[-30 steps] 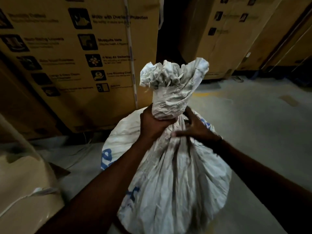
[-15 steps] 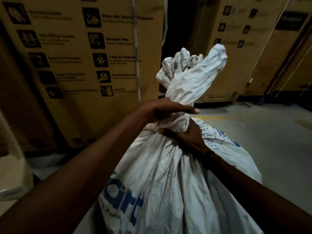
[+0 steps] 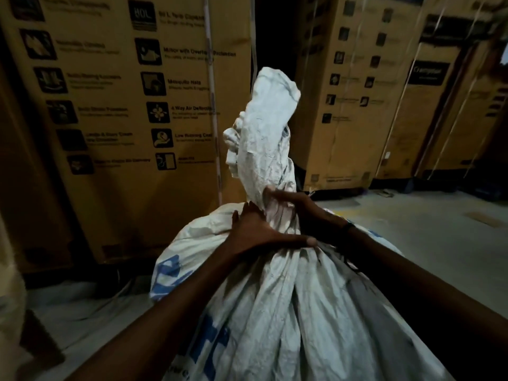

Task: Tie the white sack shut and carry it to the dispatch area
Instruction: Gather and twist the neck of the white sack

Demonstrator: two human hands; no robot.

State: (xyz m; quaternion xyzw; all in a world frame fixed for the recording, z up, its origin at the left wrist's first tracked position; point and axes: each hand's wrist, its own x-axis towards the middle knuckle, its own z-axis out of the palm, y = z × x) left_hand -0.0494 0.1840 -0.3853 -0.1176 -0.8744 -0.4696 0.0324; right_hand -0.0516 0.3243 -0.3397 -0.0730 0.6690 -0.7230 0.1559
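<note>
A large white sack [image 3: 302,312] with blue print fills the lower middle of the head view, standing on the floor. Its gathered, twisted top [image 3: 268,133] rises upright like a long tail. My left hand [image 3: 261,232] lies against the near left side of the neck, fingers spread, thumb stretched to the right across the cloth. My right hand [image 3: 305,213] is wrapped around the neck from the right, fingers curled over the twisted cloth. No cord or tie shows.
Tall brown cardboard cartons [image 3: 123,119] with printed icons stand close behind the sack on the left. More cartons [image 3: 357,105] stand behind on the right, a dark gap between. Grey concrete floor [image 3: 439,243] stretches to the right. A pale bundle [image 3: 11,312] lies at the far left.
The sack's top has been twisted tighter and now stands taller and narrower. My left hand slid from gripping the neck down to its base with fingers spread. My right hand moved up around the neck.
</note>
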